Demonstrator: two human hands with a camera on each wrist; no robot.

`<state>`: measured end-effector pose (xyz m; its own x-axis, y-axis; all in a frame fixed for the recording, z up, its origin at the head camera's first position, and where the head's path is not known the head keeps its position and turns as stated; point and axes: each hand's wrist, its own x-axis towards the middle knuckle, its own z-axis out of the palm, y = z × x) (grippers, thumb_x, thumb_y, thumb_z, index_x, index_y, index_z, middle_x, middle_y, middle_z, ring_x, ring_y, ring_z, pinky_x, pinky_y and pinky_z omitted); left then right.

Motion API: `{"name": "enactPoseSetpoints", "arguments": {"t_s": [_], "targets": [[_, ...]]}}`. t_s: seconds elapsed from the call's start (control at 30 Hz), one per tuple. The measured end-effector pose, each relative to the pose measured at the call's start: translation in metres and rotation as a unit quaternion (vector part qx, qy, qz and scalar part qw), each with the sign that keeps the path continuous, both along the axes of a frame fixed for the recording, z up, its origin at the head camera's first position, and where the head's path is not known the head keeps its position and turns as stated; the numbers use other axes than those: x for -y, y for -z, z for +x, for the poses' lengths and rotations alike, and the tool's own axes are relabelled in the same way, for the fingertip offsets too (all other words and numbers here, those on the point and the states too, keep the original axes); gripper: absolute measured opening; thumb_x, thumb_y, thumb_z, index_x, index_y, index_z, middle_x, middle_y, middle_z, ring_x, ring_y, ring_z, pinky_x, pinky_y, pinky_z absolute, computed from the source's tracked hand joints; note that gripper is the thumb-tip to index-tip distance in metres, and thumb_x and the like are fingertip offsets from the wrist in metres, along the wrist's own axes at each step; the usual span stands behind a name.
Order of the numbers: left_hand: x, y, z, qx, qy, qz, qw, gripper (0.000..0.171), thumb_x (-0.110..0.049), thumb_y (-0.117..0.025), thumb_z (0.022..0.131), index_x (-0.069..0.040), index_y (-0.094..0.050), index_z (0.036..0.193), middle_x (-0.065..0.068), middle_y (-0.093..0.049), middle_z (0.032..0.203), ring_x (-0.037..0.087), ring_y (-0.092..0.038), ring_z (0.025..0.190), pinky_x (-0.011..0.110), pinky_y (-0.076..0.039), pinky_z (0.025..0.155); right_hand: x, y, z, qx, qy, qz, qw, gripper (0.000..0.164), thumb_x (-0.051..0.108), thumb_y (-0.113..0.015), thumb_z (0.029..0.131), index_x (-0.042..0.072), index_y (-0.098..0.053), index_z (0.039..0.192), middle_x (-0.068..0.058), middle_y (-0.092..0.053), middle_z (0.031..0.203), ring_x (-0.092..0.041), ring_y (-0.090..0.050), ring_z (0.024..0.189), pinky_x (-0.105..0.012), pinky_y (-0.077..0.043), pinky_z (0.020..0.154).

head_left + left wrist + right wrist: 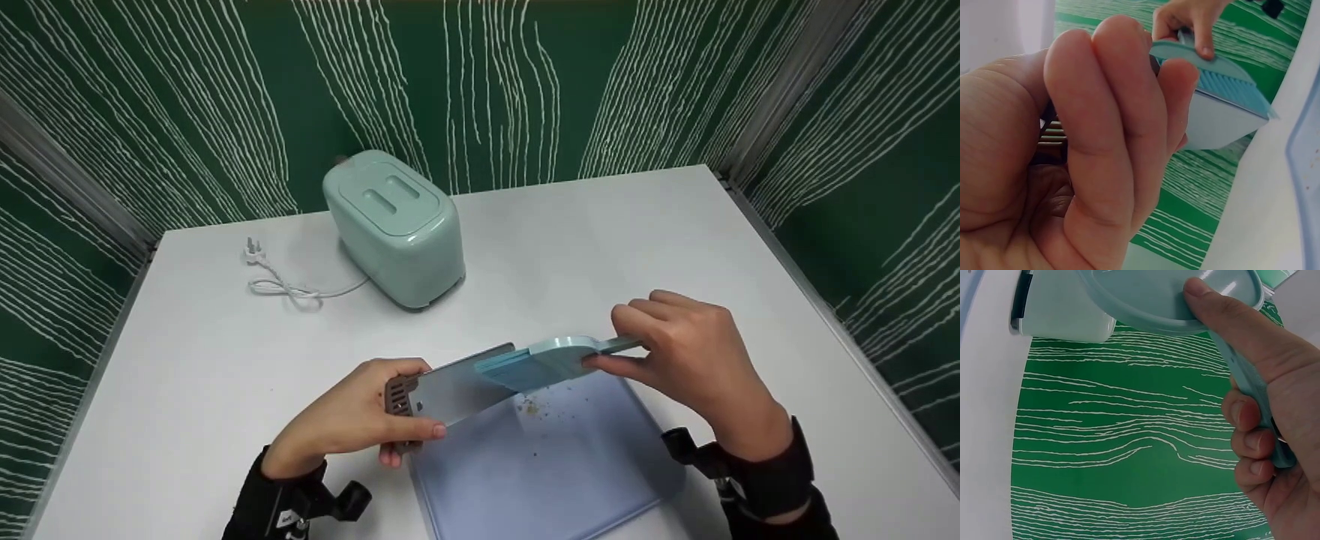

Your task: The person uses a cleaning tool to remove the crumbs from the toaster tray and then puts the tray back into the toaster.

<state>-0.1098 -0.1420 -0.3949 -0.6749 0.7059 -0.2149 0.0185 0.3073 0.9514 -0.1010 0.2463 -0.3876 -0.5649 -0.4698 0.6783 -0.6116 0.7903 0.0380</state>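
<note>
My left hand (pixel 360 412) grips the brown slotted end of a flat metal crumb tray (pixel 457 390), which is tilted up to the right. In my right hand (pixel 690 352) is the handle of a small light-blue brush (pixel 562 352). The brush's bristles (pixel 1230 90) lie against the far end of the crumb tray. Beneath both is a pale blue rectangular tray (pixel 555 480) with crumbs (pixel 532 407) scattered near its far side. In the right wrist view, the thumb presses on the brush head (pixel 1157 298) while the fingers curl round its handle (pixel 1247 377).
A mint-green toaster (pixel 405 232) stands at the back of the white table (pixel 585 247). Its white cord and plug (pixel 281 281) lie coiled to the left. Green walls with white lines rise behind and at both sides.
</note>
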Motion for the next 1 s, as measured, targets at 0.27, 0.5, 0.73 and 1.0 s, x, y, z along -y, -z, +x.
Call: {"name": "enactPoseSetpoints", "arguments": {"t_s": [0.27, 0.5, 0.73, 1.0], "targets": [[0.0, 0.001, 0.0, 0.002, 0.003, 0.0, 1.0, 0.035, -0.021, -0.086, 0.094, -0.004, -0.062, 0.113, 0.002, -0.069, 0.066, 0.008, -0.063, 0.044, 0.031, -0.06, 0.044, -0.007, -0.003, 0.001, 0.003, 0.012, -0.023, 1.0, 0.065, 0.039, -0.104, 0.058, 0.016, -0.045, 0.073, 0.01, -0.038, 0.059, -0.005, -0.032, 0.058, -0.018, -0.021, 0.046], [0.0, 0.002, 0.0, -0.002, 0.009, -0.001, 1.0, 0.036, -0.022, -0.086, 0.094, -0.005, -0.062, 0.114, 0.002, -0.068, 0.065, 0.009, -0.063, 0.044, 0.036, -0.062, 0.045, -0.007, -0.001, -0.001, -0.017, 0.019, -0.071, 0.997, 0.06, 0.06, -0.081, 0.088, 0.016, -0.046, 0.069, 0.007, -0.038, 0.058, -0.008, -0.033, 0.055, -0.022, -0.019, 0.045], [-0.001, 0.002, 0.001, -0.008, 0.005, -0.008, 0.9999, 0.036, -0.023, -0.086, 0.094, -0.005, -0.06, 0.111, 0.001, -0.068, 0.065, 0.009, -0.064, 0.044, 0.039, -0.062, 0.046, 0.001, 0.0, -0.002, -0.052, 0.026, -0.076, 0.995, 0.065, 0.067, -0.068, 0.097, 0.015, -0.043, 0.067, 0.005, -0.04, 0.058, -0.01, -0.037, 0.055, -0.022, -0.02, 0.045], [-0.001, 0.003, 0.001, -0.014, 0.003, -0.003, 0.9999, 0.037, -0.024, -0.086, 0.094, -0.004, -0.058, 0.108, 0.001, -0.069, 0.064, 0.009, -0.064, 0.044, 0.039, -0.062, 0.046, 0.004, 0.002, -0.005, -0.074, 0.029, -0.076, 0.994, 0.064, 0.065, -0.066, 0.099, 0.014, -0.044, 0.067, 0.004, -0.041, 0.058, -0.012, -0.036, 0.053, -0.024, -0.02, 0.043]]}}
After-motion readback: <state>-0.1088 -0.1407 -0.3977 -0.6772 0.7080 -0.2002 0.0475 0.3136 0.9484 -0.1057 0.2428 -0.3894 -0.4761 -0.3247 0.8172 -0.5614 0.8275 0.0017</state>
